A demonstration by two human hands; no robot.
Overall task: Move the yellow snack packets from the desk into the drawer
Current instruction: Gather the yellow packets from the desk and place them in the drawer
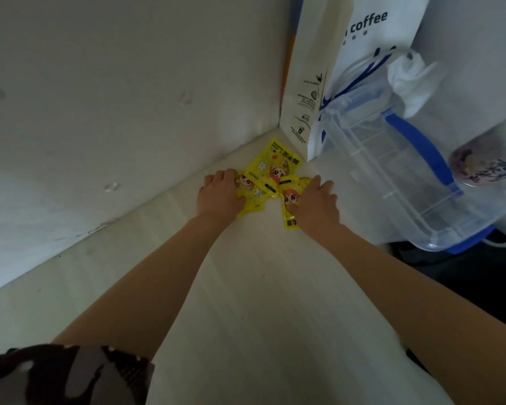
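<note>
Several yellow snack packets (270,171) with a cartoon face lie overlapping in the far corner of the white desk (260,287), against the wall. My left hand (218,197) rests on the left packets, fingers curled over their edge. My right hand (316,204) presses on the rightmost packet (289,200), fingers spread over it. Both arms reach forward from the bottom of the view. No drawer is in view.
A white coffee paper bag (319,83) stands just behind the packets on the right. A clear plastic box with blue handles (406,176) overhangs the desk's right edge. A purple-topped cup (485,165) sits at the far right. White walls close the left side.
</note>
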